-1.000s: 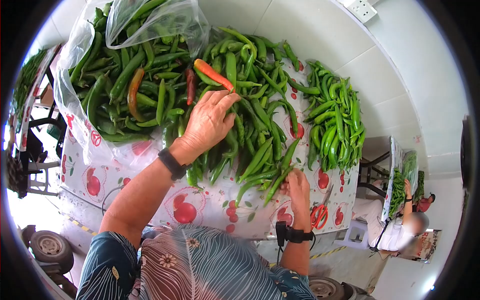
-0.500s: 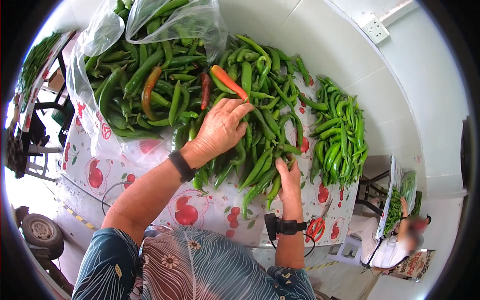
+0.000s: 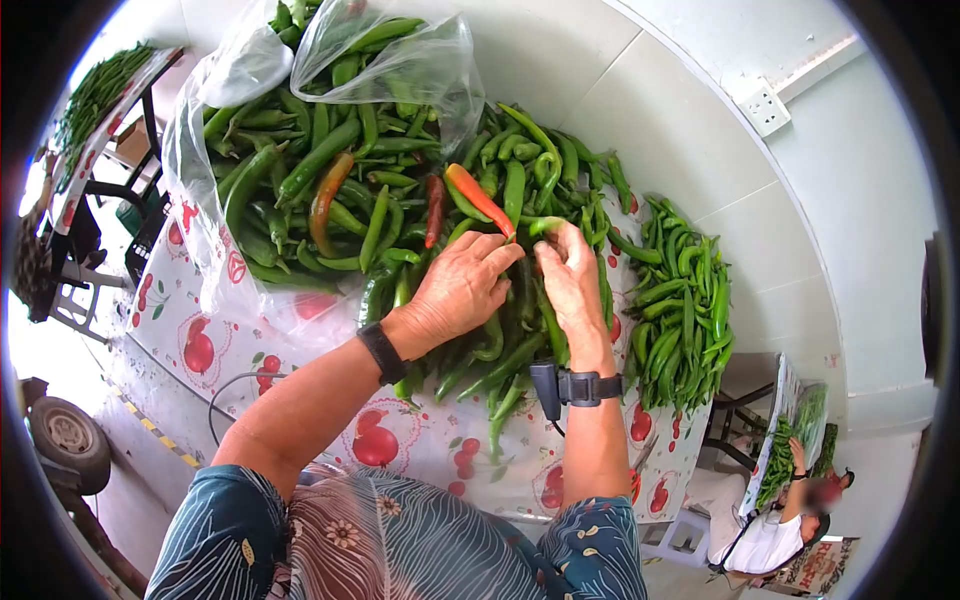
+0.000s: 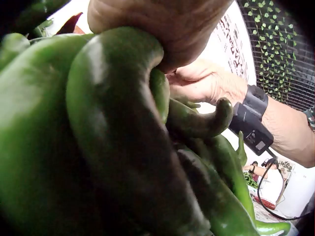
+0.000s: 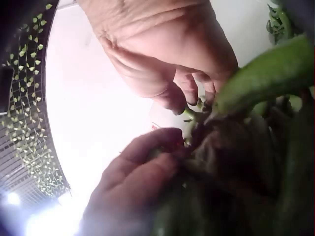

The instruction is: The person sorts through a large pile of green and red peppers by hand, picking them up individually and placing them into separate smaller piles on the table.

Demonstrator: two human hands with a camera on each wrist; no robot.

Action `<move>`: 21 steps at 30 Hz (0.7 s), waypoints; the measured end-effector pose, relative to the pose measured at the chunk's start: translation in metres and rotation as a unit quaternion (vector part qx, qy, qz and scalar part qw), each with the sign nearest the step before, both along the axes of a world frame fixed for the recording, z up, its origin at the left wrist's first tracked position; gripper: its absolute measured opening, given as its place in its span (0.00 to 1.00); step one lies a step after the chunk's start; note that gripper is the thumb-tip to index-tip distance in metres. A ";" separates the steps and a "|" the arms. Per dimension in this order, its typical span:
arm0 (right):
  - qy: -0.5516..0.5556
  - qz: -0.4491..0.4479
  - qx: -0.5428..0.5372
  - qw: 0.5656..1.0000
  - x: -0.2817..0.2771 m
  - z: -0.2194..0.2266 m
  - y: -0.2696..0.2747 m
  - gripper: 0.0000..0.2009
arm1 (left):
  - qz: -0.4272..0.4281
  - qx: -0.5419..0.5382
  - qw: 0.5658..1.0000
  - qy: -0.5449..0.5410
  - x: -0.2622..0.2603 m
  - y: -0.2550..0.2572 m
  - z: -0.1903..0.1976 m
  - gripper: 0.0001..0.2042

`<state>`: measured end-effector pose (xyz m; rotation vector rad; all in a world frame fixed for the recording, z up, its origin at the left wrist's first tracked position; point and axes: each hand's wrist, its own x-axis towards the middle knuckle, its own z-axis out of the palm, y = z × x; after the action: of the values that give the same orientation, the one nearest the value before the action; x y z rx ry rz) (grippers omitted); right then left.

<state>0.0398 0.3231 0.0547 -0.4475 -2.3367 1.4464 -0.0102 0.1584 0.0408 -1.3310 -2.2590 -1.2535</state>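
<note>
In the head view, my left hand [image 3: 462, 288] reaches over a heap of green chili peppers [image 3: 508, 368], its fingertips pinching the lower end of an orange-red chili pepper [image 3: 480, 202]. Close beside it, my right hand [image 3: 570, 285] holds a green chili pepper [image 3: 545, 226] between curled fingers and thumb. The right wrist view has the right fingers at a pepper's stem [image 5: 191, 115], with the left hand [image 5: 135, 172] just below. Large green peppers [image 4: 118, 113] fill much of the left wrist view and hide the left fingertips.
A clear plastic bag [image 3: 205, 262] full of peppers stands at the left. Another pile of green peppers [image 3: 682, 325] lies to the right. Scissors [image 3: 635, 486] are partly hidden by my right forearm on the patterned tablecloth [image 3: 425, 425]. Another person [image 3: 780, 540] works at a farther table.
My right hand has moved from the heap's near right edge up and inward, beside the left hand, with a green chili pepper. The left hand stays at the orange-red chili pepper; the view has shifted.
</note>
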 end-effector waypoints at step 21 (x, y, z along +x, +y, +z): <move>-0.213 -0.184 0.067 0.957 0.096 -0.069 0.116 0.26 | 0.000 -0.013 1.000 0.004 0.001 -0.001 0.001 0.20</move>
<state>0.1362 0.4389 -0.0138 -1.1840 -2.4657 1.0863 -0.0097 0.1576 0.0415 -1.3421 -2.2777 -1.2209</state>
